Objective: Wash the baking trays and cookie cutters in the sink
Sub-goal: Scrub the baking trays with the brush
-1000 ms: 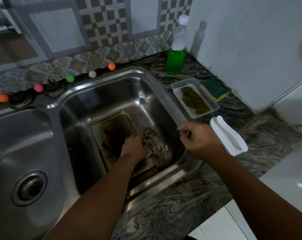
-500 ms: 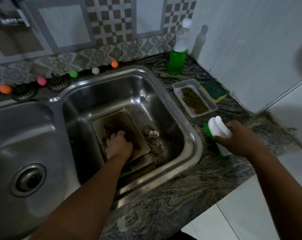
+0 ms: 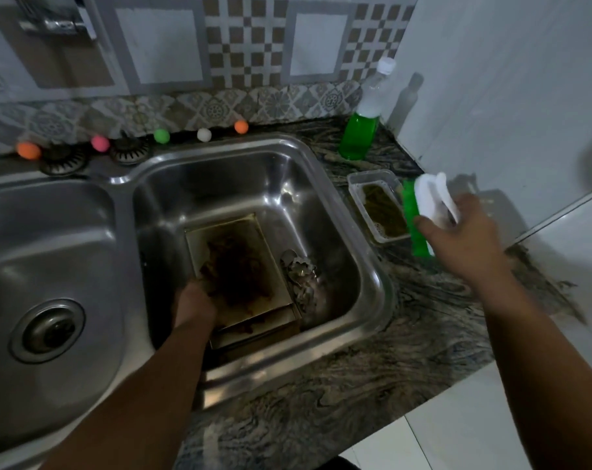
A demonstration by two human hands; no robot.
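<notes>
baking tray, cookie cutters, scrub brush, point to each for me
baking tray (image 3: 233,266), head view, on its dirty base
cookie cutters (image 3: 299,271), head view, on the metal pile right of the tray
scrub brush (image 3: 415,222), head view, on its green bristles

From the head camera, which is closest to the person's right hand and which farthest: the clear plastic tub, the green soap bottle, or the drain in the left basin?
Measured from the right hand, which holds a white-handled brush:
1. Clear plastic tub, on the counter just left of the hand.
2. Green soap bottle, farther back in the corner.
3. Drain, far left, across both basins.
</notes>
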